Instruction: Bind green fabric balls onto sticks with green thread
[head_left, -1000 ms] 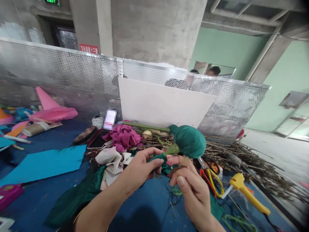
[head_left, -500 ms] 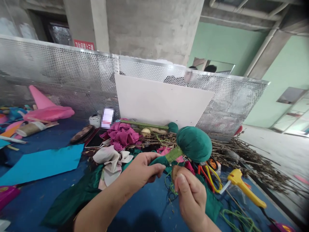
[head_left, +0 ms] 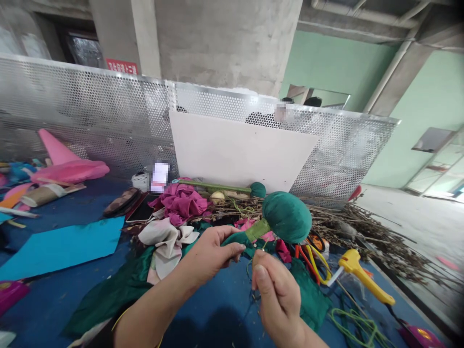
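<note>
A stuffed green cloth ball (head_left: 287,217) sits on a neck wrapped in lighter green tape (head_left: 258,230), with dark green cloth continuing below it. My left hand (head_left: 217,249) is closed around that lower cloth end, thumb and forefinger pressed on it, the ball tilting up to the right. Just below the ball, my right hand (head_left: 277,290) is closed in a pinch, close to the wrapped neck. Small pale specks show near its fingertips, but what it pinches is hidden. Dark green cloth (head_left: 310,297) lies on the table behind my right hand.
A yellow glue gun (head_left: 362,278), green cord (head_left: 357,328) and red-and-yellow-handled tools (head_left: 319,266) lie at the right. Dry twigs (head_left: 377,241) stretch along the back right. Left are a blue sheet (head_left: 68,246), magenta cloth (head_left: 183,200) and a phone (head_left: 142,209). A perforated metal screen (head_left: 87,111) stands behind.
My right hand has shifted slightly left, still pinched. The green ball has moved a little left and down in view, with my left hand still on its lower end.
</note>
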Available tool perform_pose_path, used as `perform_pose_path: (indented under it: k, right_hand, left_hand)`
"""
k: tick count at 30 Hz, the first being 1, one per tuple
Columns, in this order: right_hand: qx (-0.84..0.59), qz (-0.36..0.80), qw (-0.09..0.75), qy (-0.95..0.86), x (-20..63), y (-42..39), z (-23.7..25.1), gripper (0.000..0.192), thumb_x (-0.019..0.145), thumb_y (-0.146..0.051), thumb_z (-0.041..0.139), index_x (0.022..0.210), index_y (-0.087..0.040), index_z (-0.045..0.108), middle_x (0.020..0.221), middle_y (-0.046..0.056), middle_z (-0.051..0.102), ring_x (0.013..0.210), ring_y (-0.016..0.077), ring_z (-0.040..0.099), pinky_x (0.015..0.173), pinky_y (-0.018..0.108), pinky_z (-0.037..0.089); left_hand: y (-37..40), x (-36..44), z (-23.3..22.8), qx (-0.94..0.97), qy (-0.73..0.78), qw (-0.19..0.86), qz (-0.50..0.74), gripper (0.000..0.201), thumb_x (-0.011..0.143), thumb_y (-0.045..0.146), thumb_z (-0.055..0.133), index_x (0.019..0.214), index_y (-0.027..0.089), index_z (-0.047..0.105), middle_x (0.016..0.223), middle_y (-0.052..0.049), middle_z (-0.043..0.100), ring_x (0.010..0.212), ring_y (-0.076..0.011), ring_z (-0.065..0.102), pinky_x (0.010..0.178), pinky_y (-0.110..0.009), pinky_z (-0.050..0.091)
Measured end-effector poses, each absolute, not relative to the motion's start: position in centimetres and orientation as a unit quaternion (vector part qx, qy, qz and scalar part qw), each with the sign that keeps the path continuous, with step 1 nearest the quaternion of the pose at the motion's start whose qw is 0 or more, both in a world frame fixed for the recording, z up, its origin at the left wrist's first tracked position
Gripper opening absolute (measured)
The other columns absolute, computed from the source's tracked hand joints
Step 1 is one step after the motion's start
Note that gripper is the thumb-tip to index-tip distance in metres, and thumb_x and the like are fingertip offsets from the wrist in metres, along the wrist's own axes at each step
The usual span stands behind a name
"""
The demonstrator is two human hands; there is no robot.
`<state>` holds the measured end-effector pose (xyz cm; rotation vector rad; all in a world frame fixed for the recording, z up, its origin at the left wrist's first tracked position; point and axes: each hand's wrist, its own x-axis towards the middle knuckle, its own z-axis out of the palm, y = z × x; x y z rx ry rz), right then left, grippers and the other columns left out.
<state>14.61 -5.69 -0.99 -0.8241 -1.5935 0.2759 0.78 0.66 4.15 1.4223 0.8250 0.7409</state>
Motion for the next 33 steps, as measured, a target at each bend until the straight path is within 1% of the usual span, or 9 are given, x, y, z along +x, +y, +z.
perform_pose_path:
  k: [3,5,8,10,13,18,22,28,33]
  right_hand:
    - [-0.331,0.154,0.593,-0.718,14.9,-5.4,-0.1,0.028,0.098,-0.02,0.035,0.072,-0.02,0.045,0.066,0.0,0.048,0.062,0.0138,0.05,0.057,0.027,0.039]
    - [-0.313,0.176,0.577,-0.734,15.4,-5.3,0.8,0.027,0.098,-0.019,0.035,0.075,-0.02,0.048,0.072,0.003,0.054,0.071,0.0161,0.056,0.066,0.029,0.045]
    - [-0.339,0.147,0.551,-0.748,16.6,-5.4,2.4,0.024,0.095,-0.016,0.039,0.075,-0.02,0.053,0.089,0.007,0.061,0.088,0.019,0.06,0.076,0.031,0.047]
    - [-0.386,0.097,0.531,-0.748,17.3,-5.5,3.2,0.023,0.094,-0.014,0.043,0.075,-0.019,0.056,0.095,0.008,0.059,0.087,0.0181,0.059,0.072,0.028,0.047]
    - [-0.437,0.051,0.504,-0.743,18.0,-5.8,3.9,0.021,0.093,-0.016,0.045,0.076,-0.02,0.058,0.089,0.006,0.056,0.074,0.0151,0.056,0.062,0.026,0.045]
    - [-0.466,0.114,0.481,-0.734,18.3,-5.6,3.9,0.026,0.095,-0.021,0.044,0.074,-0.021,0.06,0.082,0.004,0.057,0.073,0.015,0.056,0.063,0.026,0.045]
    - [-0.466,0.152,0.48,-0.727,18.3,-5.3,3.9,0.027,0.096,-0.022,0.046,0.075,-0.02,0.063,0.081,0.003,0.058,0.075,0.0145,0.056,0.065,0.025,0.044]
    - [-0.45,0.198,0.461,-0.739,18.3,-5.3,4.5,0.028,0.095,-0.02,0.047,0.074,-0.019,0.065,0.079,0.004,0.059,0.075,0.0155,0.056,0.065,0.027,0.045]
    - [-0.45,0.199,0.465,-0.736,18.1,-5.2,4.5,0.029,0.094,-0.022,0.049,0.073,-0.018,0.068,0.078,0.005,0.061,0.073,0.0158,0.058,0.062,0.027,0.046]
  left_hand:
    - [0.5,0.6,4.4,0.681,0.38,0.531,0.33,0.016,0.074,0.024,0.059,0.087,0.015,0.063,0.072,0.001,0.061,0.064,-0.0118,0.051,0.059,-0.022,0.039]
    - [0.4,0.4,4.6,0.727,0.402,0.455,0.321,0.017,0.075,0.021,0.058,0.089,0.017,0.065,0.082,0.0,0.065,0.074,-0.0151,0.055,0.067,-0.024,0.041]
    - [0.3,0.2,4.8,0.769,0.438,0.367,0.287,0.021,0.076,0.024,0.057,0.093,0.02,0.068,0.089,-0.001,0.069,0.08,-0.0186,0.057,0.067,-0.025,0.04]
    - [0.2,0.2,4.8,0.783,0.452,0.34,0.259,0.024,0.078,0.028,0.056,0.098,0.021,0.069,0.092,-0.001,0.071,0.081,-0.0205,0.059,0.066,-0.026,0.04]
    - [0.0,0.4,4.9,0.797,0.47,0.304,0.226,0.029,0.082,0.032,0.054,0.105,0.023,0.07,0.099,-0.003,0.072,0.089,-0.0244,0.062,0.072,-0.029,0.043]
    - [-0.5,1.0,4.3,0.821,0.487,0.235,0.186,0.034,0.085,0.033,0.051,0.115,0.026,0.066,0.117,-0.005,0.069,0.107,-0.0285,0.061,0.089,-0.036,0.042]
    - [-0.9,1.5,4.0,0.844,0.465,0.215,0.159,0.031,0.086,0.03,0.049,0.112,0.028,0.066,0.11,-0.004,0.071,0.1,-0.0261,0.063,0.081,-0.033,0.043]
    - [-1.2,1.8,4.4,0.848,0.454,0.232,0.147,0.022,0.086,0.028,0.047,0.093,0.025,0.068,0.087,-0.002,0.072,0.081,-0.0226,0.064,0.064,-0.027,0.037]
    - [-1.1,1.9,4.1,0.85,0.449,0.237,0.142,0.019,0.085,0.028,0.048,0.083,0.024,0.066,0.08,-0.001,0.07,0.075,-0.0211,0.062,0.061,-0.026,0.034]
